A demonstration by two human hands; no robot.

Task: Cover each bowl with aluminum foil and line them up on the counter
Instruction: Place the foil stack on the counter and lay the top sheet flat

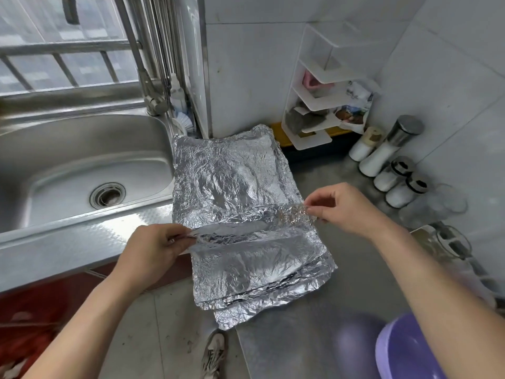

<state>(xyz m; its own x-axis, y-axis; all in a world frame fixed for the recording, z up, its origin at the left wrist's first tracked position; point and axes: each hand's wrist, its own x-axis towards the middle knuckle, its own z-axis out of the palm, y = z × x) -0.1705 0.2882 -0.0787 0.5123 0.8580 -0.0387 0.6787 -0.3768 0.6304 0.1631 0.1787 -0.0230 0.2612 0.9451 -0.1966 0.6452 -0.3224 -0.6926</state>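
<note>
A stack of crinkled aluminum foil sheets (232, 176) lies on the steel counter between the sink and the wall corner. The top foil sheet (254, 242) is lifted at its near part, forming a raised fold across the stack. My left hand (153, 250) pinches its left edge. My right hand (344, 206) pinches its right edge between thumb and fingers. A purple plastic bowl (401, 351) sits at the bottom right, partly hidden by my right forearm and cut by the frame edge.
A steel sink (82, 165) with a faucet lies to the left. White seasoning shakers (382, 157) and clear glass items (437, 206) stand along the right wall. A white corner rack (314, 105) hangs behind. The counter's front edge drops to tiled floor.
</note>
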